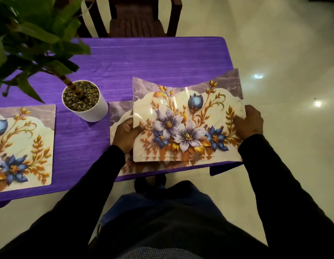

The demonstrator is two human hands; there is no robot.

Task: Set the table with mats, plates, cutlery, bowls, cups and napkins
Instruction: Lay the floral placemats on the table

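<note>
A small stack of floral place mats hovers over the right end of the purple table, bowed upward at its sides. My left hand grips the stack's left edge and my right hand grips its right edge. Beneath the stack another mat of the same pattern lies flat on the table, mostly covered. One more matching mat lies flat at the table's left, cut off by the frame.
A white pot with pebbles and a leafy plant stands between the two laid mats. A dark wooden chair stands at the table's far side. Glossy pale floor lies to the right.
</note>
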